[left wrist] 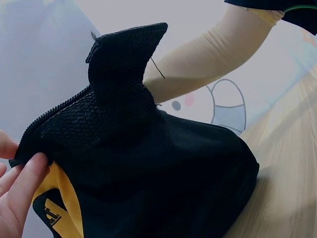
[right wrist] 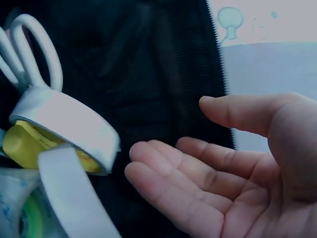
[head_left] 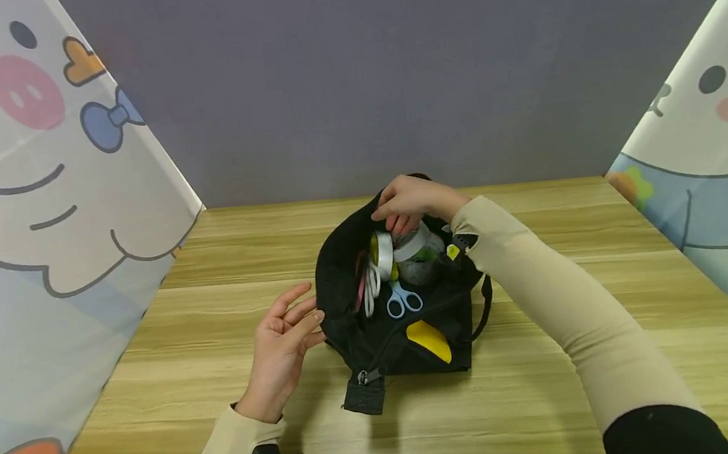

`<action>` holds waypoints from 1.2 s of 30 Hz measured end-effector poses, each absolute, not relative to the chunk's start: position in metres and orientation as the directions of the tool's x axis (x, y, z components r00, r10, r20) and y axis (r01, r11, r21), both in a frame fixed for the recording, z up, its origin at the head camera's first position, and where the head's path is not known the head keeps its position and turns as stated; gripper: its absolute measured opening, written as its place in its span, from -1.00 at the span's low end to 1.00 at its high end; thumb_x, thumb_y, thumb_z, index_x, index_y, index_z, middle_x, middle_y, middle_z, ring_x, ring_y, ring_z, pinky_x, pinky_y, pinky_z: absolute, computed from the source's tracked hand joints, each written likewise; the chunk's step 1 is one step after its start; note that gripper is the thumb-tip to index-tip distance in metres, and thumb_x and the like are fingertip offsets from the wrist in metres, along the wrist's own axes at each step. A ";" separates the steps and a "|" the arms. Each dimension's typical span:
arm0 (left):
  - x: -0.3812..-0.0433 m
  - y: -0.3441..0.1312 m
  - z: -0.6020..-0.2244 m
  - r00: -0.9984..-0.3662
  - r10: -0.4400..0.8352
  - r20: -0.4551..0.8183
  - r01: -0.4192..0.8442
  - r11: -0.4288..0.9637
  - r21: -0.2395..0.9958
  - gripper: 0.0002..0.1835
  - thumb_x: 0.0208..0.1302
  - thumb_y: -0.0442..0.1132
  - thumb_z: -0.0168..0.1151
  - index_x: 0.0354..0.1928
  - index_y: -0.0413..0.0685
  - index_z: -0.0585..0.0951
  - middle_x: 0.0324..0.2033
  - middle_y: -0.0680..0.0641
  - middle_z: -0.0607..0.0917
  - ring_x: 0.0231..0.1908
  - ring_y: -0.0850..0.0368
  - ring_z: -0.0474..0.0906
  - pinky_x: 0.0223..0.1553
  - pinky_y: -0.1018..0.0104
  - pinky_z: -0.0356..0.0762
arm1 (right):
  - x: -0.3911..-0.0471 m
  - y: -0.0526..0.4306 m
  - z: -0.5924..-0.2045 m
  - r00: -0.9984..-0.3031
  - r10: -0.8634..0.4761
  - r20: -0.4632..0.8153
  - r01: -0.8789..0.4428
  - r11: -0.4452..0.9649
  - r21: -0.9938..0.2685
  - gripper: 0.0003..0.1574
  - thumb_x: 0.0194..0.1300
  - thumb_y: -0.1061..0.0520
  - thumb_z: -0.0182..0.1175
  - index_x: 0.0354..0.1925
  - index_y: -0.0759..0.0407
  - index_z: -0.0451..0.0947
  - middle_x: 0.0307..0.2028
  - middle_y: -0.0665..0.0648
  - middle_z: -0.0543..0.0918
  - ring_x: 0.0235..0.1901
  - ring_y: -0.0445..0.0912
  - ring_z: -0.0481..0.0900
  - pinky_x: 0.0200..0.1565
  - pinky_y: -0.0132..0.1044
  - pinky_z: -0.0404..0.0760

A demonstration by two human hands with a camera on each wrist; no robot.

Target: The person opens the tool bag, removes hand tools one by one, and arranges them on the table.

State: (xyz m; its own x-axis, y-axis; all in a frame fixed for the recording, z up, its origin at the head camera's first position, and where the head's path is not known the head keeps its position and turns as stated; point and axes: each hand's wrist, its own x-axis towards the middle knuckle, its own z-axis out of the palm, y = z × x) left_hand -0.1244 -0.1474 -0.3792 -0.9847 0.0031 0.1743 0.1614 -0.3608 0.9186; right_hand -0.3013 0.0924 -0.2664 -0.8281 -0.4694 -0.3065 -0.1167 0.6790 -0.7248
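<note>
A black zippered bag (head_left: 436, 297) sits on the table with its mouth spread wide. My left hand (head_left: 286, 344) holds the bag's left rim, and in the left wrist view its thumb (left wrist: 32, 171) lies against the edge beside the zipper. My right hand (head_left: 410, 200) is over the far side of the mouth, fingers extended and holding nothing. Beside its fingertips lies a white tape roll (right wrist: 74, 124). Inside the bag also show blue-handled scissors (head_left: 404, 300), a looped white cable (head_left: 372, 288) and a clear roll with a green core (right wrist: 32, 218).
The wood-grain table (head_left: 571, 397) spreads around the bag. A grey panel (head_left: 414, 68) stands behind it, with cartoon-printed panels (head_left: 3, 240) at both sides. A black strap (head_left: 487, 310) loops out at the bag's right, and a zipper tab (head_left: 363, 396) hangs at its front.
</note>
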 end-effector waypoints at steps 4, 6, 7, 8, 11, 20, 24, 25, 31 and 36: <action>-0.125 -0.148 -0.379 -0.983 0.009 0.184 0.167 -0.379 0.910 -0.56 0.28 -0.63 0.11 0.17 -0.21 0.53 -0.19 0.04 0.77 -0.32 0.24 0.69 -0.39 0.40 0.69 | -0.307 0.086 -0.284 -0.835 -0.431 -0.342 -0.069 0.698 -0.712 -0.56 0.42 0.02 0.22 0.01 0.39 0.55 -0.37 0.25 0.70 -0.41 0.03 0.73 -0.31 -0.14 0.74; -0.125 -0.148 -0.380 -0.983 0.014 0.185 0.166 -0.388 0.907 -0.56 0.27 -0.64 0.10 0.14 -0.18 0.55 -0.19 0.04 0.77 -0.32 0.24 0.69 -0.39 0.40 0.69 | -0.310 0.084 -0.292 -0.841 -0.408 -0.355 -0.044 0.705 -0.708 -0.56 0.40 -0.01 0.24 -0.12 0.41 0.58 -0.45 0.23 0.69 -0.47 0.00 0.72 -0.35 -0.15 0.74; -0.124 -0.148 -0.380 -0.983 0.016 0.185 0.164 -0.391 0.906 -0.56 0.27 -0.64 0.10 0.13 -0.15 0.56 -0.19 0.04 0.77 -0.32 0.24 0.69 -0.39 0.40 0.69 | -0.310 0.084 -0.296 -0.845 -0.397 -0.359 -0.032 0.707 -0.706 -0.56 0.39 -0.02 0.25 -0.20 0.41 0.59 -0.48 0.23 0.68 -0.50 -0.01 0.72 -0.36 -0.15 0.74; -0.124 -0.148 -0.380 -0.983 0.018 0.185 0.163 -0.393 0.905 -0.56 0.26 -0.65 0.10 0.11 -0.14 0.56 -0.20 0.04 0.77 -0.32 0.24 0.69 -0.40 0.41 0.69 | -0.310 0.084 -0.299 -0.850 -0.385 -0.359 -0.025 0.711 -0.703 -0.55 0.38 -0.02 0.26 -0.28 0.42 0.59 -0.51 0.23 0.67 -0.52 -0.01 0.72 -0.37 -0.16 0.74; -0.124 -0.148 -0.380 -0.984 0.019 0.178 0.157 -0.391 0.907 -0.56 0.26 -0.65 0.10 0.08 -0.07 0.58 -0.20 0.05 0.77 -0.32 0.25 0.69 -0.40 0.41 0.69 | -0.310 0.084 -0.305 -0.867 -0.348 -0.355 0.001 0.713 -0.701 -0.55 0.35 -0.01 0.29 -0.42 0.39 0.57 -0.53 0.23 0.65 -0.56 -0.03 0.71 -0.39 -0.16 0.74; -0.123 -0.150 -0.380 -0.985 0.014 0.173 0.156 -0.372 0.915 -0.58 0.27 -0.64 0.11 0.11 -0.16 0.54 -0.20 0.06 0.76 -0.32 0.25 0.69 -0.39 0.42 0.69 | -0.311 0.082 -0.312 -0.861 -0.341 -0.379 0.038 0.698 -0.715 -0.69 0.26 0.10 0.33 -0.45 0.33 0.56 -0.59 0.19 0.61 -0.64 -0.06 0.63 -0.39 -0.13 0.74; -0.123 -0.152 -0.379 -0.984 0.013 0.178 0.161 -0.370 0.915 -0.58 0.26 -0.64 0.11 0.12 -0.19 0.53 -0.21 0.06 0.77 -0.33 0.26 0.69 -0.39 0.42 0.68 | -0.311 0.080 -0.311 -0.863 -0.343 -0.371 0.046 0.678 -0.734 -0.72 0.24 0.14 0.32 -0.47 0.33 0.54 -0.62 0.19 0.61 -0.65 -0.05 0.64 -0.43 -0.15 0.73; -0.122 -0.152 -0.379 -0.984 0.013 0.179 0.161 -0.369 0.915 -0.58 0.26 -0.64 0.11 0.12 -0.19 0.53 -0.21 0.06 0.77 -0.33 0.26 0.69 -0.39 0.42 0.69 | -0.311 0.080 -0.311 -0.864 -0.342 -0.370 0.048 0.676 -0.736 -0.72 0.23 0.15 0.32 -0.48 0.34 0.54 -0.62 0.19 0.61 -0.66 -0.05 0.64 -0.45 -0.17 0.73; -0.121 -0.153 -0.379 -0.983 0.013 0.184 0.167 -0.369 0.914 -0.57 0.26 -0.65 0.11 0.15 -0.26 0.49 -0.21 0.05 0.77 -0.33 0.26 0.69 -0.39 0.41 0.69 | -0.309 0.079 -0.309 -0.870 -0.334 -0.363 0.049 0.674 -0.737 -0.72 0.21 0.17 0.34 -0.42 0.40 0.56 -0.60 0.21 0.62 -0.65 -0.04 0.66 -0.45 -0.17 0.73; -0.121 -0.154 -0.379 -0.982 0.019 0.186 0.164 -0.382 0.909 -0.58 0.26 -0.65 0.10 0.12 -0.19 0.52 -0.20 0.06 0.77 -0.32 0.25 0.70 -0.38 0.40 0.69 | -0.305 0.085 -0.301 -0.865 -0.363 -0.347 0.006 0.684 -0.730 -0.71 0.25 0.13 0.32 -0.49 0.33 0.57 -0.59 0.20 0.63 -0.62 -0.03 0.68 -0.37 -0.11 0.75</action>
State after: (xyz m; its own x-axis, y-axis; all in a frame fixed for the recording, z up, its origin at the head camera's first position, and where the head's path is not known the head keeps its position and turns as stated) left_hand -0.1210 -0.1539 -0.3787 -0.9824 0.0191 0.1857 0.1645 -0.3821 0.9094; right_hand -0.3051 0.0846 -0.3007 -0.8647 -0.3629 -0.3472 0.0059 0.6838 -0.7297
